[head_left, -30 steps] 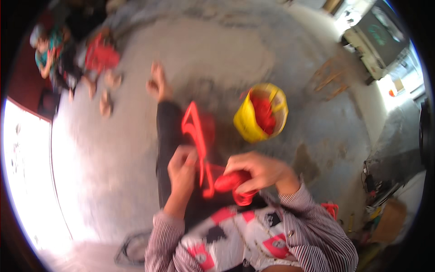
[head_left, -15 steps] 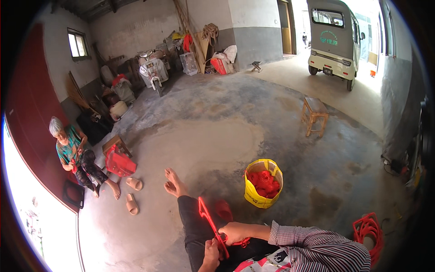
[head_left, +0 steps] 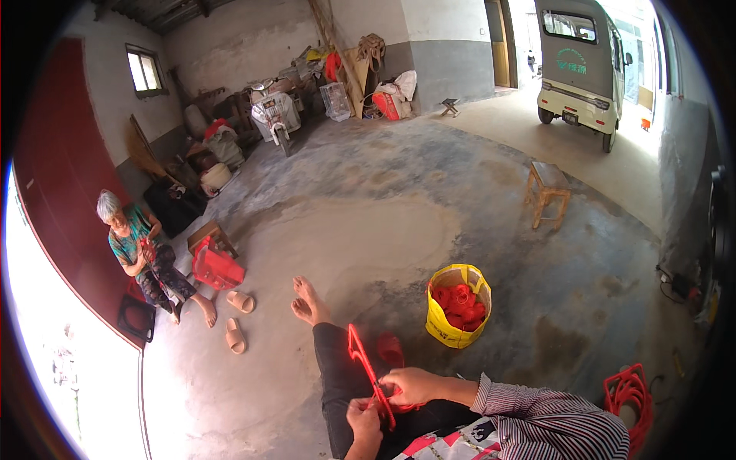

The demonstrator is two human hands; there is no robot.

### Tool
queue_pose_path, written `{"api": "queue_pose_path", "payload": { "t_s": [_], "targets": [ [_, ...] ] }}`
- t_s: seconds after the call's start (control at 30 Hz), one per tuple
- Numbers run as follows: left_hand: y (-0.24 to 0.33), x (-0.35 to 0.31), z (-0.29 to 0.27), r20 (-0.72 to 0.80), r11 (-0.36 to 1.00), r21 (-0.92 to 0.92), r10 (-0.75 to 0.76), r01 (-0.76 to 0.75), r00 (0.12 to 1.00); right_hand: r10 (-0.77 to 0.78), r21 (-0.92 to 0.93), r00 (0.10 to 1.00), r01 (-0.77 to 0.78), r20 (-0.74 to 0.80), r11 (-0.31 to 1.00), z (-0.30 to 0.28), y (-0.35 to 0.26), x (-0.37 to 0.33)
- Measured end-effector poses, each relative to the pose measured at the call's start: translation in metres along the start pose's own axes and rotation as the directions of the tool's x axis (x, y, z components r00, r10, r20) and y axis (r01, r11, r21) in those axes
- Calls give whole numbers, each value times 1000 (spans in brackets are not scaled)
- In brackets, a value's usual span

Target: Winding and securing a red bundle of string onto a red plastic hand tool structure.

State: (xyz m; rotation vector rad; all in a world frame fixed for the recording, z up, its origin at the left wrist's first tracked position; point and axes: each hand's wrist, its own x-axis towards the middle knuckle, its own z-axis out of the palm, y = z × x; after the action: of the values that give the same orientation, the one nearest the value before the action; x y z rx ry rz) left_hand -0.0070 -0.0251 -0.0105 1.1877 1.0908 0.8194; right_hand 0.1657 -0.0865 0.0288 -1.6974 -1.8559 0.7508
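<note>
A slim red frame (head_left: 371, 376) slants up from my lap, just past my knee. My right hand (head_left: 410, 384) is closed around the frame's middle from the right, with loose red cord (head_left: 405, 408) hanging under it. My left hand (head_left: 363, 418) is at the lower left of the frame, fingertips pinched close to the bar. What lies between those fingertips is too small to make out. To the right of my legs stands a yellow bag (head_left: 449, 330) holding several red cord bundles (head_left: 461, 305).
More red frames (head_left: 629, 399) are at my right side. A wooden stool (head_left: 550, 188) stands ahead on the right. At left, another person (head_left: 138, 245) sits handling something red, near a red bag (head_left: 217, 265) and tan slippers (head_left: 235, 336). A three-wheeled vehicle (head_left: 579, 69) is parked far right.
The whole view has shifted slightly, moving the scene rightward. My left hand has come a little away from the bar. The seated person's hands have risen closer together.
</note>
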Motion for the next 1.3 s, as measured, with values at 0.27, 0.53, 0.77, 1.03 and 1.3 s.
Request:
{"api": "queue_pose_path", "payload": {
  "t_s": [0.27,0.53,0.77,1.03,1.3],
  "targets": [
    [54,-13,-3,174,496,529,731,-689,660,-61,225,975,109,-213,968,-6,-29,2],
    [55,7,2,148,955,-294,-3,47,989,-20,212,968,75,-250,974,5,-20,5],
    [34,26,-9,355,723,-467,-374,509,857,401,947,871,187,-282,260,-29,-32,-17],
    [16,34,-7,379,962,-108,-195,252,904,260,826,789,559,-557,74,-159,54,-56],
    [6,43,9,298,952,-80,-260,295,918,529,864,845,-205,-81,459,-30,33,-24]
  ]
}}
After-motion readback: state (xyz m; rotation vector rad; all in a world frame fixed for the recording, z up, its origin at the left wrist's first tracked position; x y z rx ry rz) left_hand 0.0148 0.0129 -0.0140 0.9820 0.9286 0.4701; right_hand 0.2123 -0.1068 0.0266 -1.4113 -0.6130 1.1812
